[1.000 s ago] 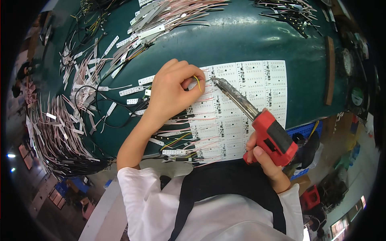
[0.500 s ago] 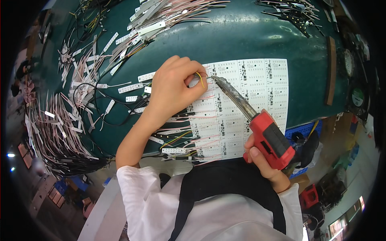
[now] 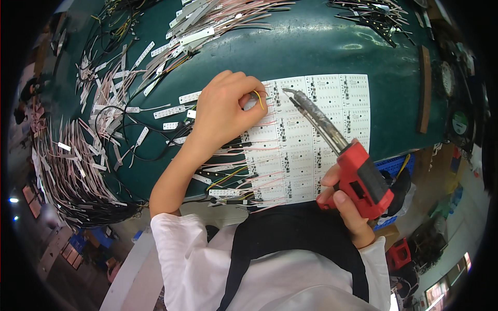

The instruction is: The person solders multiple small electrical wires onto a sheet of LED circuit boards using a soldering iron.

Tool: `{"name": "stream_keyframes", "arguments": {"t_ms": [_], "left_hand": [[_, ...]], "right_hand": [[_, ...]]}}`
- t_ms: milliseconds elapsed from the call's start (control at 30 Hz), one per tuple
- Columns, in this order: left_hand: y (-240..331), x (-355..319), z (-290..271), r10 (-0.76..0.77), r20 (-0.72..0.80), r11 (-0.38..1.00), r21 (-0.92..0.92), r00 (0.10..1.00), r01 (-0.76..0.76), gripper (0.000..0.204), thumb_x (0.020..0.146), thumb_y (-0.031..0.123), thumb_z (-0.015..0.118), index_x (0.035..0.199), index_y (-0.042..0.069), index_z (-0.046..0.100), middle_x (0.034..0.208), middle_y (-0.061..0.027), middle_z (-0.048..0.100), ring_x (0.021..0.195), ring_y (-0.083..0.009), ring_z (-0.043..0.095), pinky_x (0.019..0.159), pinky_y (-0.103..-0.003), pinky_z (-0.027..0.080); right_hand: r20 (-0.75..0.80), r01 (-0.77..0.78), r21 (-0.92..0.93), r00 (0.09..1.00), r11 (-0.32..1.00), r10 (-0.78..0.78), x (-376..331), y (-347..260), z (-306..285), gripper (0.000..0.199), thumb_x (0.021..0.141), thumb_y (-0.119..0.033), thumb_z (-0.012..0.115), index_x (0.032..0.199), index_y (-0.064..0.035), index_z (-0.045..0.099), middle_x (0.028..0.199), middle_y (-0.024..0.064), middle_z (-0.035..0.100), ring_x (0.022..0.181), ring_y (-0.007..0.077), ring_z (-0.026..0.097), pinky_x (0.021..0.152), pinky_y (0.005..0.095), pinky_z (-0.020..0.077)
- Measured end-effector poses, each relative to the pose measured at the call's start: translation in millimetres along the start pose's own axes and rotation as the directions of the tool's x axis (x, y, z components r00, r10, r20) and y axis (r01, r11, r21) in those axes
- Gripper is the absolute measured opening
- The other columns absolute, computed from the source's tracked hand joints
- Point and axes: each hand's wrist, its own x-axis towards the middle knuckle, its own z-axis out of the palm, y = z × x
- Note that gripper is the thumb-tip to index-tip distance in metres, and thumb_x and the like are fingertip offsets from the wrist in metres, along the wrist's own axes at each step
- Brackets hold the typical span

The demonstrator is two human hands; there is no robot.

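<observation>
My left hand [image 3: 220, 109] is closed in a pinch over the upper left part of a white circuit board sheet [image 3: 328, 124]. Between its fingertips is a thin wire [image 3: 260, 99], with a yellow length curling out. My right hand [image 3: 348, 210] grips a red and black soldering gun [image 3: 369, 181]. Its dark, crusted metal tip points up and left above the board, a short way right of my left fingertips. Pink and black wires run off the board's left side to small white LED strips [image 3: 224, 193]. My left palm hides some of these.
A green mat [image 3: 249, 57] covers the table. Heaps of wired white strips [image 3: 111, 111] lie at the left, with more at the far side. Dark wired strips [image 3: 381, 20] are at the far right, near a brown bar [image 3: 425, 93]. A blue crate [image 3: 399, 166] stands beyond the right edge.
The soldering gun has shifted right and toward me, and its tip has come away from beside my left fingertips. My left hand stays nearly still, pinching the wire.
</observation>
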Motion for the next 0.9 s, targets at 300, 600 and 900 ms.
{"name": "stream_keyframes", "arguments": {"t_ms": [300, 600, 900], "left_hand": [[1, -6, -10, 0.052, -0.096, 0.955, -0.286, 0.994, -0.078, 0.015, 0.083, 0.009, 0.064, 0.097, 0.005, 0.067, 0.076, -0.0041, 0.055, 0.074, -0.0152, 0.054, 0.065, -0.027, 0.045], [5, -7, 1, -0.005, -0.111, 0.975, -0.223, 0.994, -0.02, 0.007, 0.074, 0.001, 0.064, 0.079, 0.004, 0.062, 0.078, -0.0049, 0.057, 0.067, -0.0155, 0.056, 0.057, -0.027, 0.044], [5, -3, 5, -0.021, -0.08, 0.988, -0.152, 0.997, 0.009, 0.007, 0.069, 0.004, 0.063, 0.074, 0.001, 0.058, 0.072, -0.0076, 0.051, 0.067, -0.0218, 0.054, 0.062, -0.032, 0.045]], "right_hand": [[-0.057, -0.085, -0.028, 0.995, 0.996, 0.083, 0, -4, 0, 0.059, 0.083, -0.017, 0.061, 0.132, 0.0053, 0.038, 0.096, 0.013, 0.057, 0.077, 0.0152, 0.058, 0.059, 0.0256, 0.0528], [0.055, -0.019, -0.046, 0.998, 0.999, 0.022, 1, 5, 1, 0.056, 0.087, -0.007, 0.056, 0.138, 0.0009, 0.032, 0.1, 0.012, 0.057, 0.071, 0.0119, 0.057, 0.063, 0.0245, 0.0509], [0.012, -0.093, -0.102, 0.995, 0.99, 0.095, 2, 5, 2, 0.061, 0.085, 0.0, 0.057, 0.14, 0.0045, 0.031, 0.091, 0.0104, 0.061, 0.067, 0.0092, 0.056, 0.057, 0.0217, 0.0482]]}}
